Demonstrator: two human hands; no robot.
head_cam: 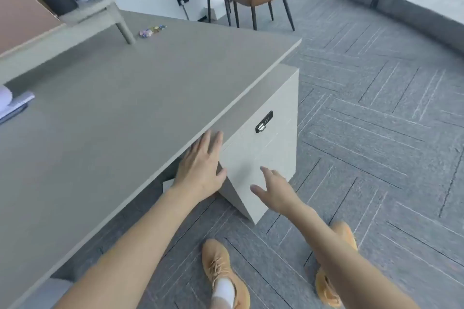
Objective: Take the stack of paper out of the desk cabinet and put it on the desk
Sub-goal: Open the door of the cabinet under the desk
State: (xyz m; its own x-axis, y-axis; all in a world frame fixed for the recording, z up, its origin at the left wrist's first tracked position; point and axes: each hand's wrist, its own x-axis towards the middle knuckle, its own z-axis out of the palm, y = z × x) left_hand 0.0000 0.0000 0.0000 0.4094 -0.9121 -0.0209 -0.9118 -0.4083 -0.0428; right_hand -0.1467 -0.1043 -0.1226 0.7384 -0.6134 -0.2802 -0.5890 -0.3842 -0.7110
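Your left hand [200, 165] flat, fingers spread, at the bench [113, 108] edge beside the cabinet [263, 153], your right hand [273, 188] empty, fingers apart, just before its closed door, lock [264, 121] above, long side upright, paper stack out of sight.

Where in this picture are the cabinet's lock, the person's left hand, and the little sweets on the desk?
lock [264, 121], head view, on its black plate.
left hand [200, 163], head view, on the back of the hand.
sweets [152, 30], head view, on the middle of the wrapped pile.
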